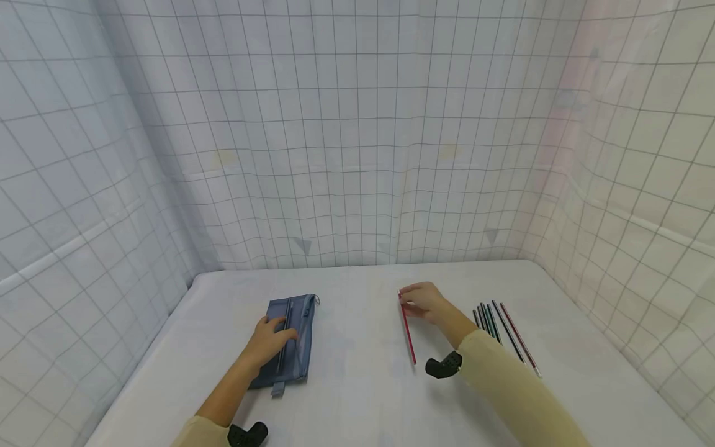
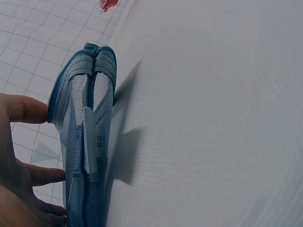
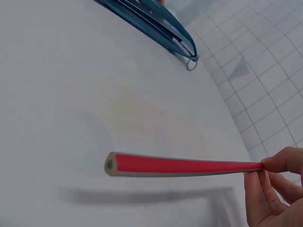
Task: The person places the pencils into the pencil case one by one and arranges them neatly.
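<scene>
On the left of the table lies a blue mesh zip pouch [image 1: 300,357] with a metal ring [image 3: 191,65] at one far corner. My left hand [image 1: 267,345] rests on it, fingers spread and fingertips touching its upper face. In the left wrist view the pouch [image 2: 85,142] shows end-on with a fabric tab [image 2: 90,142]. Right of centre, my right hand [image 1: 423,302] pinches a red pencil [image 1: 408,335] by its far end. The right wrist view shows this pencil [image 3: 189,165] above its shadow, its bare wooden end turned to the camera.
Farther right, several dark pencils [image 1: 508,331] and another red pencil [image 1: 521,339] lie side by side, partly behind the right forearm. Grid-patterned white curtains [image 1: 357,155] enclose the white table [image 1: 357,385] at the back and sides.
</scene>
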A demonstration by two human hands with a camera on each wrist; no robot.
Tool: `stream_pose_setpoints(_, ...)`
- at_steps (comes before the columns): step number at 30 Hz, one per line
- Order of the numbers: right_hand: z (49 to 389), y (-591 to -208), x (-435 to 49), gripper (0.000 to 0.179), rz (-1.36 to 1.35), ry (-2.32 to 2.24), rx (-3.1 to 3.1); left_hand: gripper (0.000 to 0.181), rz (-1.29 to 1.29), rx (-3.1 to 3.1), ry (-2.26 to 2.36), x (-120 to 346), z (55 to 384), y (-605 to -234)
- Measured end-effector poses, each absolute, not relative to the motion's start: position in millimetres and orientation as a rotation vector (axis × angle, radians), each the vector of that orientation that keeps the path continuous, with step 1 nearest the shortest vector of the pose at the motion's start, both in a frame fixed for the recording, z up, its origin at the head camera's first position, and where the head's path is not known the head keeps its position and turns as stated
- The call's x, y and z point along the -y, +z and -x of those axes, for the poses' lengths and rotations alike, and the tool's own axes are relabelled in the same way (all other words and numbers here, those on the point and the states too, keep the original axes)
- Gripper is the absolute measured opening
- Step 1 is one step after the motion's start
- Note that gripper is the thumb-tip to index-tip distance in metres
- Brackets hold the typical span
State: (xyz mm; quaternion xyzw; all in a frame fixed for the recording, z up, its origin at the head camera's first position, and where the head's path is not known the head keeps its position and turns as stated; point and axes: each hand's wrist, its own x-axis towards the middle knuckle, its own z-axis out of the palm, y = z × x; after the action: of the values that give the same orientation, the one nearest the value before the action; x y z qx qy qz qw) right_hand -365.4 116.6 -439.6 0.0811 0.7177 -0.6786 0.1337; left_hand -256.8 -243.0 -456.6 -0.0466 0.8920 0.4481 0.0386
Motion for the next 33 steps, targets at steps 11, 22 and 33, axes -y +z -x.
stream_pose_setpoints(11, 364, -435, -55, 0.023, -0.135, -1.977, -2.031, 0.079, 0.156, -2.743, 1.361, 243, 256, -455)
stream_pose_setpoints(22, 362, -436, -15, 0.022, -0.081, -1.984, -1.941, 0.078, 0.150, -2.753, 1.361, 242, 258, -457)
stream_pose_setpoints(33, 365, -440, -4, 0.019, -0.107, -2.021, -1.925, 0.079, 0.152, -2.768, 1.336, 242, 260, -456)
